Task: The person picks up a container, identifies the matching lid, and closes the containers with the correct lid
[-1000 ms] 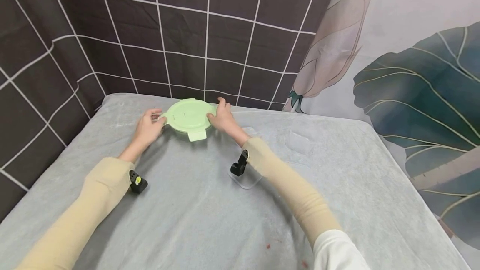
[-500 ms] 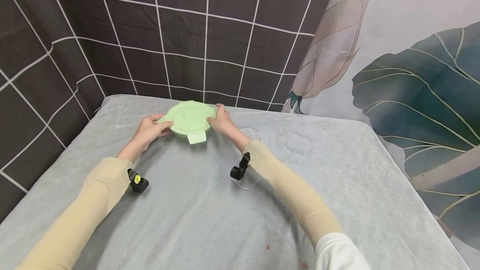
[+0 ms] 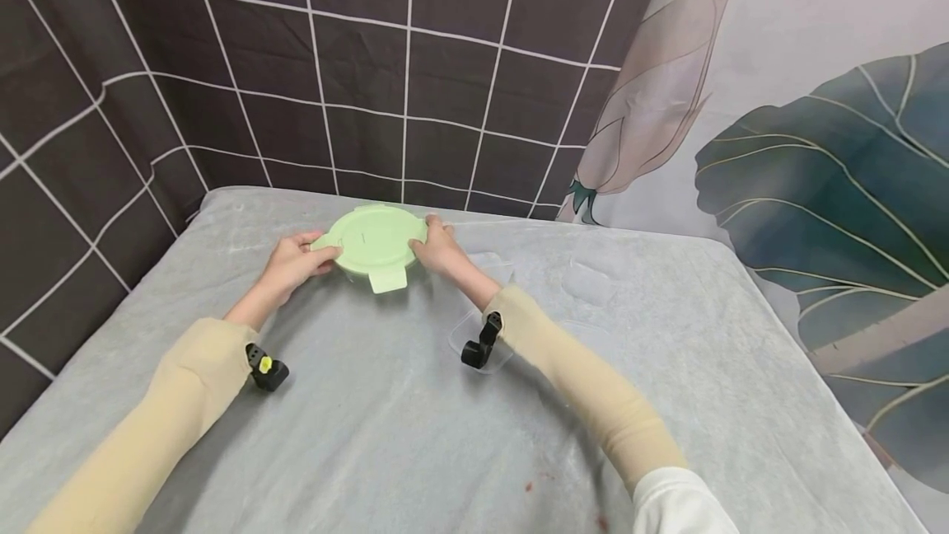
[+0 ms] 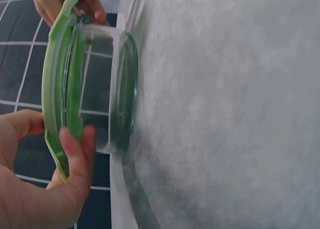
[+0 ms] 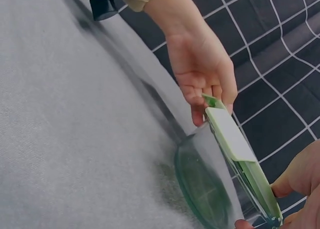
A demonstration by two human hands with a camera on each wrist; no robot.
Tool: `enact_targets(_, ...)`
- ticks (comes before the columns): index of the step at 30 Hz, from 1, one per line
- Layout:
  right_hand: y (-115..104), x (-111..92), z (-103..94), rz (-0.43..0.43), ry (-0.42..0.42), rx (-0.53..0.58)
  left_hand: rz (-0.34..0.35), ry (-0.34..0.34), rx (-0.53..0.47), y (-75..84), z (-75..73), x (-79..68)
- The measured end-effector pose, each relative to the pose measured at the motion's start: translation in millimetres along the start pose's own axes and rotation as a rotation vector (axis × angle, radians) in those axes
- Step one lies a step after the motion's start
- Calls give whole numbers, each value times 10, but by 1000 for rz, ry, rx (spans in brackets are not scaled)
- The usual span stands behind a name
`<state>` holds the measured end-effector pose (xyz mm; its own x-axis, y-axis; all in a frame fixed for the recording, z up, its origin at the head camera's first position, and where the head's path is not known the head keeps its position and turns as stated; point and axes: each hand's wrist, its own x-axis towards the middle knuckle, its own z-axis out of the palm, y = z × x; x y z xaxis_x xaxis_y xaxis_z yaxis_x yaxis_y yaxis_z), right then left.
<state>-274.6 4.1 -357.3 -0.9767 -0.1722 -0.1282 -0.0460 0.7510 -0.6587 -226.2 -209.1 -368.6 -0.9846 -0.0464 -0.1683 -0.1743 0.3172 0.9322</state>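
Note:
A round glass food container with a light green clip-on lid is held at the far side of the table. Its lid faces up, and one flap sticks out toward the front. My left hand pinches the lid's left flap, thumb on top and fingers below, as the left wrist view shows. On the opposite side, my right hand grips the rim with its thumb on the lid. In the right wrist view, the glass base is close over the cloth.
A grey cloth covers the table. Clear, thin plastic pieces lie right of the container, partly under my right forearm. Small red specks mark the front. A dark gridded curtain hangs right behind the table.
My left hand has shifted its hold, its thumb now over the lid's left flap. Both hands and the container have come slightly lower and nearer.

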Motion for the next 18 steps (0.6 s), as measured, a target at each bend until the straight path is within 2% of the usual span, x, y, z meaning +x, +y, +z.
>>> enact_targets(3, 16, -10, 3, -5, 5, 12, -13, 6, 8, 23, 25, -46)
enact_targets(7, 22, -19, 6, -14, 5, 20, -18, 9, 74, 32, 27, -61)
enact_targets(13, 10, -28, 5, -38, 0, 45, 20, 51, 183, 19, 23, -49)
enact_targets(18, -4, -24, 0, -50, 7, 39, 30, 73, 215, 8, 8, -35)
